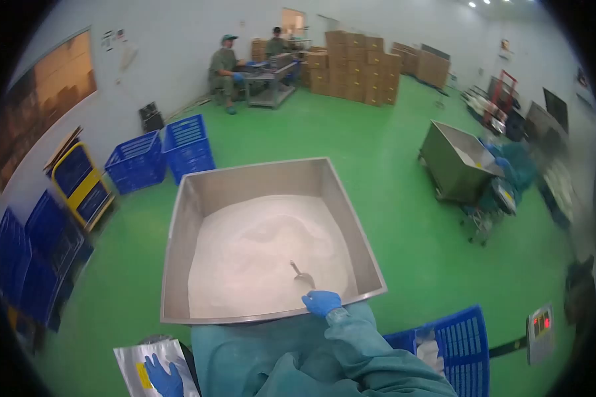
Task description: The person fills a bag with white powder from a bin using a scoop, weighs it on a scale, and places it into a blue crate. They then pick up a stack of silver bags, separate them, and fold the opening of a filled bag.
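a: right hand now, blue-gloved, out over the near rim of the metal bin. what are the fingers doing?

b: they're bent and drawn close together, knuckles up! the tips fold out of sight, so i can't tell if they pinch anything.

a: and the scoop?

b: right there, just beyond that hand, lying in the white powder, toward the near right part of the bin. its handle slants up and away to the left, the broad end sits nearest the glove. touching or just apart, i can't say from here.

a: over to the left hand, low in view!

b: fingers spread wide, gaps showing between them, palm laid over the silver bag. the yellow label peeks out just beside the fingers.

a: where's that bag?

b: outside the bin, off its near left corner. and on the opposite side, a blue crate stands by the right sleeve, with a red-lit display beyond it.
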The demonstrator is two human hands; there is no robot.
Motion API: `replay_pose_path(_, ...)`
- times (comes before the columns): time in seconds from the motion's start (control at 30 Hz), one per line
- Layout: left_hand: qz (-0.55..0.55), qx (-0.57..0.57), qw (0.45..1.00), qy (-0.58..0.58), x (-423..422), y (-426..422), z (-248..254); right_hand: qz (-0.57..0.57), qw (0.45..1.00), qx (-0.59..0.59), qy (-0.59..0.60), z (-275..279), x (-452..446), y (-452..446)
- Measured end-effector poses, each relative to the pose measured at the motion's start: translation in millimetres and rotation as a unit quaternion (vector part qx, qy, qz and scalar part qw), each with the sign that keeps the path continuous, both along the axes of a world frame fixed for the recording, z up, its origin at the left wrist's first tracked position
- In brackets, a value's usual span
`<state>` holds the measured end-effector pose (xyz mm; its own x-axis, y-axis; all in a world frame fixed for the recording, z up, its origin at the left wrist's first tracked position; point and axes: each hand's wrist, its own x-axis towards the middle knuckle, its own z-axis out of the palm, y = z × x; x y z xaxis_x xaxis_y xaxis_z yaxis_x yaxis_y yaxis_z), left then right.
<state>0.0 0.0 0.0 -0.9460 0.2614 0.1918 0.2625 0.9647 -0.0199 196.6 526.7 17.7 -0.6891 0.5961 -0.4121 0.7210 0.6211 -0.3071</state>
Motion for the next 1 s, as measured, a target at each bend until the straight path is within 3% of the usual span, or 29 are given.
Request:
replay_pose_path(0.07, 0.067, 0.024, 0.982, -0.173, 58, 5, -22, -0.003, 0.999, -0.032, -0.011, -2, 39, 10)
replay_pose_path(0.1, 0.073, 0.043, 0.988, -0.127, -7, 10, -4, 0.009, 0.999, -0.017, 0.036, 1, -34, 4)
replay_pose_path(0.13, 0.095, 0.024, 0.985, -0.142, -4, 17, 20, 0.006, 0.998, -0.03, 0.048, -2, -47, -7)
replay_pose_path(0.17, 0.111, 0.018, 0.977, -0.18, 17, 36, 17, 0.0, 0.999, -0.026, 0.039, -3, -34, -1)
replay_pose_path(0.2, 0.074, 0.059, 0.989, -0.117, 23, 13, -25, 0.0, 0.999, -0.033, 0.022, -6, -22, 0)
replay_pose_path(0.23, 0.078, 0.066, 0.988, -0.113, 12, 10, -13, 0.006, 0.999, -0.027, 0.026, -6, -30, -2)
replay_pose_path(0.3, 0.023, 0.139, 0.967, -0.213, 15, 6, -2, -0.006, 1.0, -0.006, 0.02, -9, -21, -1)
replay_pose_path(0.33, -0.06, 0.113, 0.991, 0.038, 14, -4, -39, -0.014, 1.0, -0.015, 0.015, -12, -22, 1)
replay_pose_path(0.37, -0.055, 0.117, 0.991, 0.037, 17, 2, -26, -0.01, 1.0, -0.011, 0.013, -7, -22, 2)
replay_pose_path(0.43, 0.064, 0.161, 0.973, -0.151, 22, 22, 35, -0.028, 1.0, -0.01, 0.008, 2, -22, -5)
replay_pose_path(0.47, 0.022, 0.169, 0.984, -0.059, 24, 22, 28, -0.026, 1.0, -0.01, 0.009, 2, -23, -4)
replay_pose_path(0.63, 0.022, 0.112, 0.993, -0.015, 16, 2, -1, -0.026, 0.999, 0.002, 0.025, -1, -22, -3)
replay_pose_path(0.7, 0.027, 0.1, 0.994, -0.017, 15, 4, 12, -0.03, 0.999, 0.002, 0.024, 7, -21, -9)
replay_pose_path(0.8, 0.091, 0.172, 0.98, 0.043, 4, 19, 34, -0.043, 0.998, 0.034, 0.038, 7, -19, -13)
replay_pose_path(0.87, 0.06, 0.199, 0.976, 0.069, -3, 39, 56, -0.05, 0.995, 0.066, 0.056, 2, -17, -21)
replay_pose_path(0.93, -0.011, 0.267, 0.961, 0.072, -3, 75, 93, -0.091, 0.965, -0.048, 0.24, 4, -16, -31)
replay_pose_path(1.0, -0.099, 0.308, 0.946, 0.027, 5, 123, 128, -0.138, 0.83, -0.279, 0.463, 24, -36, -61)
